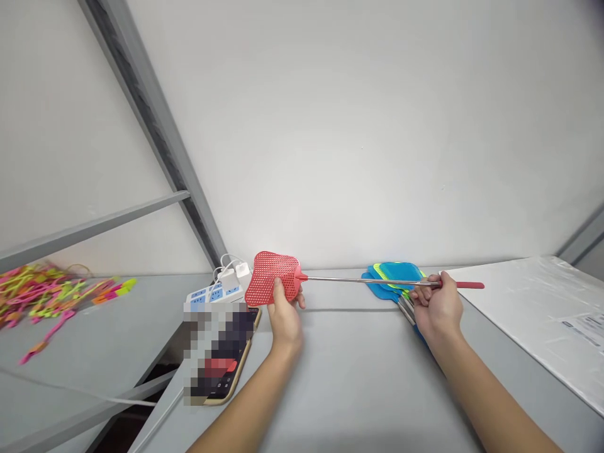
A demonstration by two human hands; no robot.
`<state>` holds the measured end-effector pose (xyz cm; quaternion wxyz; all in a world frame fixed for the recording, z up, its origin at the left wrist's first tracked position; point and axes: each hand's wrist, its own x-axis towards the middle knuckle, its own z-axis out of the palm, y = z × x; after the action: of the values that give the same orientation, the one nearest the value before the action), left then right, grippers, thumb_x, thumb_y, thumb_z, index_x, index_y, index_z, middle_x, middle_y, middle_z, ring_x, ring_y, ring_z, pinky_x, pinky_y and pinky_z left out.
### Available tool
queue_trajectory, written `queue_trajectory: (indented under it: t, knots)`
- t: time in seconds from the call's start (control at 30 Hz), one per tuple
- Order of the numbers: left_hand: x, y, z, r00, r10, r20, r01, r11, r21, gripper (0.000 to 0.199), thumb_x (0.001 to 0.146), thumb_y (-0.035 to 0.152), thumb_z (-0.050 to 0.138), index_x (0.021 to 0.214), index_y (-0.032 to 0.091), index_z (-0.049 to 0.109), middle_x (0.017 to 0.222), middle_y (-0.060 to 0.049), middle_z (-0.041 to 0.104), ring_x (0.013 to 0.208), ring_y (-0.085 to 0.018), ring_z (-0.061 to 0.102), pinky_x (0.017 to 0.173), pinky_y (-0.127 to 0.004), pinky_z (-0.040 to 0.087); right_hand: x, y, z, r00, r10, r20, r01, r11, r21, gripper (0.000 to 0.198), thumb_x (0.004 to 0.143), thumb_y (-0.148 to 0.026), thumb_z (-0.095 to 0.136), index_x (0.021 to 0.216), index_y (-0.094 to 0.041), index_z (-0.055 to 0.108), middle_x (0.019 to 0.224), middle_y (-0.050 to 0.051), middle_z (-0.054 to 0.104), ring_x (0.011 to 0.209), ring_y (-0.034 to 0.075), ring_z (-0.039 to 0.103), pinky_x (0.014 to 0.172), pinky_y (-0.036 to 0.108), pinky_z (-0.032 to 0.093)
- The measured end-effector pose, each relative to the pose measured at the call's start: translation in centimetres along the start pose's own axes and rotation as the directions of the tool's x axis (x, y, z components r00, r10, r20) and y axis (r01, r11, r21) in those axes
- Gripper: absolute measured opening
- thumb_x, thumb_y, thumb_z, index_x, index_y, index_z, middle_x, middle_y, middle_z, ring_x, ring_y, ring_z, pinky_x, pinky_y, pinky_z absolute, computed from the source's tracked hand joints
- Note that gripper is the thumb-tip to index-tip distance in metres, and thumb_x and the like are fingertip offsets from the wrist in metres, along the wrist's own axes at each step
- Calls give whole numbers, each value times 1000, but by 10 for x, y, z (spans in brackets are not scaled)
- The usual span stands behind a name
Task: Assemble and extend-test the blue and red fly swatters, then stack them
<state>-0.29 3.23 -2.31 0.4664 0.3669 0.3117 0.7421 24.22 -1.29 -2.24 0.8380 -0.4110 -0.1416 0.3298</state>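
Observation:
I hold a red fly swatter (pixel 272 277) level above the grey table (pixel 349 371). My left hand (pixel 284 309) pinches the lower edge of its red mesh head. My right hand (pixel 436 304) grips the far end of its thin metal rod, close to the red handle tip (pixel 469 285). The rod is extended between the two hands. Under my right hand lies a pile of blue and green fly swatters (pixel 394 277) with metal rods, flat on the table against the wall.
A phone (pixel 224 358) lies at the table's left edge beside a white power strip (pixel 214 292) with chargers. Several pink, green and orange plastic pieces (pixel 47 292) are heaped on the left table. A white sheet (pixel 542 314) lies at right.

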Motion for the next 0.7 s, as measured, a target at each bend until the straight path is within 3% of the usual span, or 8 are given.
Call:
queue_trajectory:
  t: [0.13,0.27,0.33,0.53,0.7]
  knots:
    - [7,-3,-3,1000,-7,-16,8,998,61,39,92,53,51,82,17,63,74,-2,62,52,-10,48,47,-23,36,-5,3,3,998,57,-38,-56,998,16,24,89,-30,46,67,-22,45,43,-9,30,40,9,26,44,22,35]
    - [-18,-6,2,994,-75,75,65,989,131,46,91,57,51,75,17,65,70,-4,61,54,-11,50,55,-25,42,-28,10,15,999,47,-25,-47,998,33,26,90,-28,42,65,-22,46,43,-8,31,40,9,25,45,23,36]
    - [-36,-10,6,973,-165,159,138,976,172,51,91,61,49,77,16,68,67,-5,61,52,-13,51,56,-27,43,-44,13,22,998,57,15,-58,998,38,26,90,-30,43,66,-21,49,44,-8,33,40,9,26,45,24,36]
    - [-69,-20,10,927,-302,224,244,936,252,59,92,66,39,68,17,60,57,0,49,51,-12,45,53,-26,37,-83,21,35,994,55,97,-59,997,39,29,90,-38,48,67,-20,52,46,-7,38,43,9,34,47,23,37]
    - [-91,-16,17,854,-388,347,299,911,282,62,92,69,31,66,18,55,53,2,42,47,-11,40,51,-26,35,-101,31,37,957,198,212,-200,980,-13,35,91,-47,49,70,-19,57,49,-4,44,45,11,41,46,24,37]
